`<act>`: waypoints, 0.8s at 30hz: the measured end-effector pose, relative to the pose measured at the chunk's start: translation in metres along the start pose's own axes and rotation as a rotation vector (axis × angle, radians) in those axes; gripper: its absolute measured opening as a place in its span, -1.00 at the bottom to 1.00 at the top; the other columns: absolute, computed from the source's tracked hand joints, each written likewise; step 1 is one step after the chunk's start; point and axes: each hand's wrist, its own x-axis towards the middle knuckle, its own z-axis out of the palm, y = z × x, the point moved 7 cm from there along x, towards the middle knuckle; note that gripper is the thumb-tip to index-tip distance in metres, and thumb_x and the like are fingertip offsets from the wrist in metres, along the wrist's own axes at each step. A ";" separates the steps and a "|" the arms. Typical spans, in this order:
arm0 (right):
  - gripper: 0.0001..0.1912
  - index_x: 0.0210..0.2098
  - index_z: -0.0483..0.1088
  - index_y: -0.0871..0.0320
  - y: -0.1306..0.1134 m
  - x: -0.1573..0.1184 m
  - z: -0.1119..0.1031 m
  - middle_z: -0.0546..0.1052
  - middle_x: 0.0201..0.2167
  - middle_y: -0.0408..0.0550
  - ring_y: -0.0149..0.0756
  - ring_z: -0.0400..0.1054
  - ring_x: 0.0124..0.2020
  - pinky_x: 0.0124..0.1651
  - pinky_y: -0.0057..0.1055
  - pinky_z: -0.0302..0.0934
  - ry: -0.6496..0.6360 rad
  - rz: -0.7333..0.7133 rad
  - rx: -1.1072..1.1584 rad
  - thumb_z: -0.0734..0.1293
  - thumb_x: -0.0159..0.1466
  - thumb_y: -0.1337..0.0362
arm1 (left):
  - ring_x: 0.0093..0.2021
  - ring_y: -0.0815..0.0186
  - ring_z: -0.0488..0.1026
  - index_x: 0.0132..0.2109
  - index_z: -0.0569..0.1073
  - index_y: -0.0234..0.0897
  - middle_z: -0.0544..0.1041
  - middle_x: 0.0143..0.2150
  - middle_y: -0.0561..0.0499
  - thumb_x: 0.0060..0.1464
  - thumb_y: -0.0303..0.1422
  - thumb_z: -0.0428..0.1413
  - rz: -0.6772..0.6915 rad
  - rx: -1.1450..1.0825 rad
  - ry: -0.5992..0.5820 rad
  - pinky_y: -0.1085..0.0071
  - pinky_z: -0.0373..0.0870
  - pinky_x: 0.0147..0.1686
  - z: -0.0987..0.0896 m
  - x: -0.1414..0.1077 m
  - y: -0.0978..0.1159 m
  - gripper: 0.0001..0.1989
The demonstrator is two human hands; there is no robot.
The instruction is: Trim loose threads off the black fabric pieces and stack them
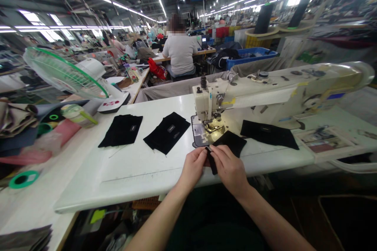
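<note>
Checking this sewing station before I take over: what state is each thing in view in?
Left hand: pinching the black fabric piece's near edge.
Right hand: pinching the same piece.
Black fabric piece: held, partly over the machine's plate edge.
Other black fabric pieces: lying flat, labels showing.
Sewing machine: work light on.
Electric fan: tilted upward; running cannot be told.

Left hand (192,168), right hand (228,166) pinching black fabric (229,143), beside sewing machine (265,88)

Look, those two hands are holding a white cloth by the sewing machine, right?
The cloth isn't white, it's black. The head view shows the left hand and right hand holding a black cloth by the sewing machine.
</note>
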 end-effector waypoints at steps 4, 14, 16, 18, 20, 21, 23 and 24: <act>-0.70 0.10 0.43 0.20 0.003 0.000 -0.002 0.54 -0.16 0.08 -0.24 0.49 -0.14 -0.08 -0.35 0.43 0.011 0.034 0.054 0.20 0.43 0.37 | -0.46 0.36 0.41 -0.22 0.60 -0.36 0.51 -0.47 0.04 0.01 -0.14 0.21 -0.012 -0.056 0.001 0.42 0.43 -0.37 -0.001 0.000 0.001 -0.65; -0.71 0.07 0.44 0.26 0.001 0.002 0.000 0.53 -0.21 0.07 -0.22 0.49 -0.20 -0.13 -0.34 0.42 -0.043 0.013 0.009 0.20 0.43 0.37 | -0.44 0.35 0.41 -0.21 0.60 -0.34 0.53 -0.44 0.02 0.03 -0.14 0.19 0.006 -0.022 0.011 0.45 0.40 -0.37 -0.002 -0.001 0.002 -0.67; -0.71 0.07 0.44 0.27 0.001 0.003 0.000 0.53 -0.22 0.07 -0.22 0.49 -0.20 -0.13 -0.34 0.42 -0.046 0.011 0.008 0.20 0.43 0.38 | -0.43 0.35 0.41 -0.22 0.60 -0.34 0.53 -0.43 0.02 0.03 -0.14 0.19 0.005 -0.020 0.009 0.44 0.40 -0.36 -0.002 -0.001 0.001 -0.66; -0.71 0.07 0.44 0.26 0.001 0.002 0.000 0.53 -0.22 0.07 -0.22 0.49 -0.20 -0.13 -0.35 0.41 -0.045 0.013 0.010 0.20 0.42 0.38 | -0.42 0.34 0.41 -0.21 0.60 -0.35 0.53 -0.42 0.02 0.04 -0.14 0.18 0.009 -0.013 0.009 0.43 0.41 -0.36 -0.002 0.000 0.000 -0.66; -0.70 0.07 0.45 0.23 0.002 0.002 0.000 0.53 -0.21 0.07 -0.23 0.49 -0.19 -0.11 -0.35 0.41 -0.044 0.023 0.016 0.20 0.43 0.37 | -0.40 0.33 0.42 -0.21 0.60 -0.35 0.53 -0.42 0.02 0.05 -0.14 0.17 0.020 0.001 0.008 0.43 0.42 -0.34 -0.003 0.001 -0.001 -0.66; -0.70 0.07 0.45 0.23 0.002 0.002 0.000 0.54 -0.21 0.07 -0.23 0.49 -0.18 -0.11 -0.36 0.42 -0.043 0.030 0.021 0.20 0.43 0.37 | -0.40 0.33 0.42 -0.20 0.60 -0.35 0.54 -0.41 0.01 0.05 -0.14 0.17 0.027 0.010 0.007 0.42 0.42 -0.34 -0.003 0.001 0.000 -0.65; -0.69 0.09 0.44 0.22 0.002 0.001 0.001 0.54 -0.19 0.08 -0.23 0.49 -0.17 -0.09 -0.35 0.42 -0.039 0.039 0.028 0.19 0.43 0.36 | -0.40 0.33 0.42 -0.20 0.60 -0.36 0.54 -0.41 0.01 0.05 -0.14 0.16 0.037 0.027 0.006 0.42 0.42 -0.34 -0.003 0.001 0.001 -0.65; -0.69 0.09 0.44 0.22 0.002 0.001 0.001 0.54 -0.19 0.08 -0.23 0.49 -0.16 -0.08 -0.35 0.42 -0.034 0.044 0.029 0.19 0.43 0.35 | -0.41 0.33 0.42 -0.20 0.60 -0.36 0.54 -0.41 0.00 0.05 -0.14 0.16 0.035 0.033 0.002 0.42 0.42 -0.35 -0.002 0.001 0.002 -0.65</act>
